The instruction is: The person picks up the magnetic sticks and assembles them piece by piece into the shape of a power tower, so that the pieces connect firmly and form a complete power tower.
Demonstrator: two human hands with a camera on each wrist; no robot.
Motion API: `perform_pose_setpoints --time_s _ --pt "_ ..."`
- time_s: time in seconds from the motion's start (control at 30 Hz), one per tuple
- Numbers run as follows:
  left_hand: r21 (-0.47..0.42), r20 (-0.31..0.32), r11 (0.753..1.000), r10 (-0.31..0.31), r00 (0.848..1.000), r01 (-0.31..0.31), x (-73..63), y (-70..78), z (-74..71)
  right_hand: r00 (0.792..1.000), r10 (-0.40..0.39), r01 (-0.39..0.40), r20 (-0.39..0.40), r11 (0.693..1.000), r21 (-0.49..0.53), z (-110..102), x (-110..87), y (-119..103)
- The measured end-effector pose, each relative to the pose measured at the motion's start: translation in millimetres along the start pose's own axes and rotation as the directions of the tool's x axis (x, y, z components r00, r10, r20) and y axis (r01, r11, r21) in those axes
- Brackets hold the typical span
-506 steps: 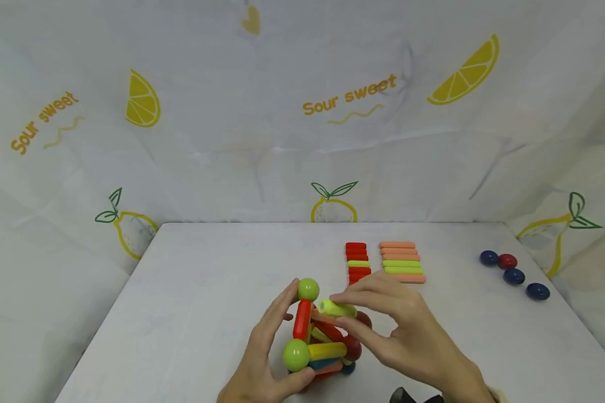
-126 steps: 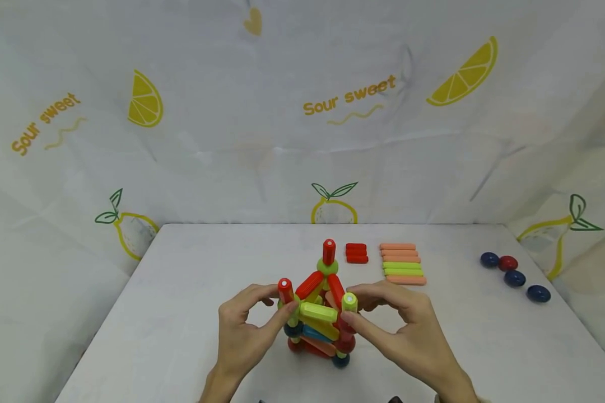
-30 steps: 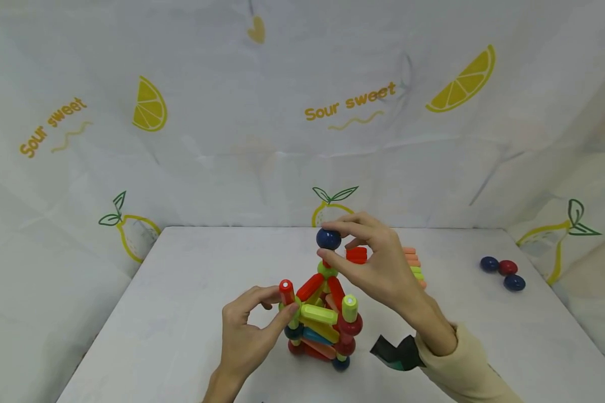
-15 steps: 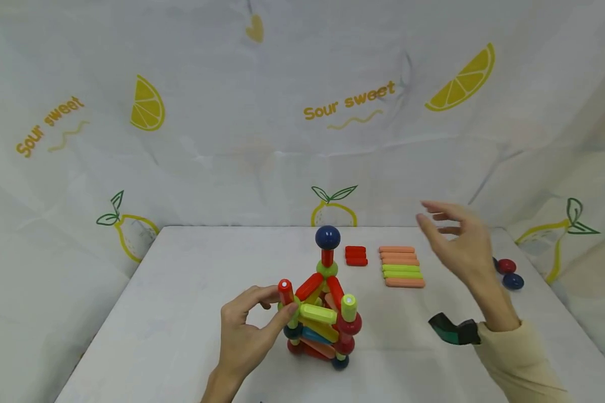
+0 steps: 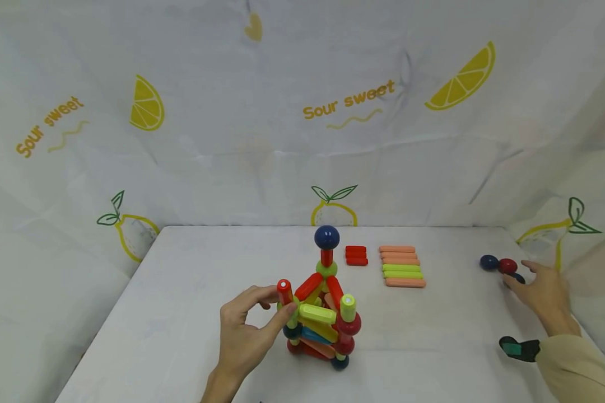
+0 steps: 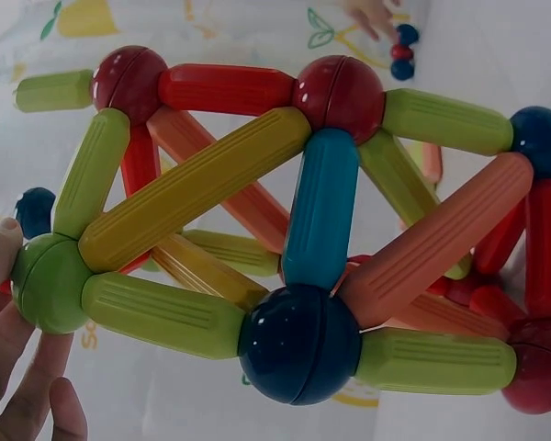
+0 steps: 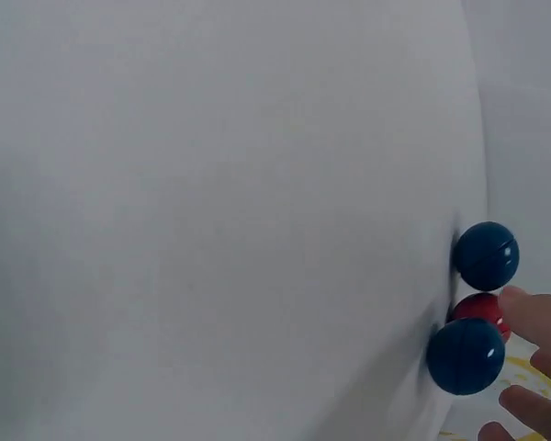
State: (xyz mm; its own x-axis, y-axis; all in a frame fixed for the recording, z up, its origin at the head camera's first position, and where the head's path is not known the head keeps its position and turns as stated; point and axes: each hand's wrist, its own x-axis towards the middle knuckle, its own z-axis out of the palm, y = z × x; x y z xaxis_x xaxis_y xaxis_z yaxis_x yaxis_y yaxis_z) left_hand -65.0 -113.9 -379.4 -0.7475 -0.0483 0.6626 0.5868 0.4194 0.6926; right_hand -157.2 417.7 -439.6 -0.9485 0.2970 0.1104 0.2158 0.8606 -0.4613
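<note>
A tower of magnetic building sticks and balls point(image 5: 319, 313) stands on the table before me, and in the left wrist view its sticks point(image 6: 193, 175) form slanted braces between balls. My left hand point(image 5: 249, 316) pinches its upper left corner, at a green ball point(image 6: 50, 283) with a short red stick point(image 5: 284, 290) upright on it. A dark blue ball point(image 5: 327, 237) caps the rear red stick; a short lime stick point(image 5: 348, 308) stands bare at the right corner. My right hand point(image 5: 547, 291) reaches with spread fingers over a blue ball point(image 7: 466, 356), beside a red ball point(image 5: 507, 266).
Another blue ball point(image 5: 489, 262) lies left of the red one, near the table's right edge. Short red sticks point(image 5: 355, 256) and a row of longer orange and lime sticks point(image 5: 402, 267) lie behind the tower. A white lemon-print cloth point(image 5: 262, 168) hangs beyond the table.
The right hand has set a blue ball on the rear red stick, let go, and moved right to the loose balls. The left hand keeps its place at the corner.
</note>
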Motion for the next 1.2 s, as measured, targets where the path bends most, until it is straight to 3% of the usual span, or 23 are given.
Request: perform_pose_setpoints --time_s 0.13,0.33,0.5,0.63,0.8,0.9,1.0,1.1,1.2 --pt "-0.003 -0.003 1.000 0.001 1.000 -0.001 0.0 0.0 0.1 0.998 0.011 -0.009 0.057 1.000 -0.024 5 -1.6 11" --pt "-0.018 0.004 1.000 0.021 1.000 -0.021 0.1 -0.6 1.5 1.000 -0.012 0.012 0.029 1.000 -0.013 14 -8.5 16" --pt "-0.022 -0.002 0.999 0.025 1.000 -0.025 0.4 -1.1 0.9 0.997 0.052 -0.052 0.059 0.999 -0.003 15 -14.9 8" --pt "-0.017 -0.001 1.000 0.021 1.000 -0.021 0.2 -1.3 0.2 0.999 0.037 -0.039 0.029 0.996 0.074 9 -20.4 -14" --pt "-0.011 -0.003 1.000 0.015 1.000 -0.015 -0.1 -1.7 -0.2 0.986 -0.126 0.147 -0.106 0.964 0.221 -10 -37.3 -83" --pt "-0.018 -0.005 1.000 0.025 1.000 -0.025 -0.2 -1.6 0.4 0.943 -0.257 0.314 -0.214 0.899 0.305 -26 -55.7 -139" --pt "-0.022 -0.002 0.999 0.028 1.000 -0.028 -0.1 -1.1 0.8 0.861 -0.411 0.503 -0.301 0.775 0.383 -42 -81.7 -193" --pt "-0.019 -0.003 1.000 0.022 1.000 -0.022 0.0 -0.4 0.7 0.761 -0.549 0.649 -0.346 0.635 0.420 -52 -109.6 -239" --pt "-0.016 -0.008 1.000 0.017 1.000 -0.017 0.2 0.4 0.8 0.682 -0.646 0.726 -0.343 0.541 0.424 -58 -132.8 -271"
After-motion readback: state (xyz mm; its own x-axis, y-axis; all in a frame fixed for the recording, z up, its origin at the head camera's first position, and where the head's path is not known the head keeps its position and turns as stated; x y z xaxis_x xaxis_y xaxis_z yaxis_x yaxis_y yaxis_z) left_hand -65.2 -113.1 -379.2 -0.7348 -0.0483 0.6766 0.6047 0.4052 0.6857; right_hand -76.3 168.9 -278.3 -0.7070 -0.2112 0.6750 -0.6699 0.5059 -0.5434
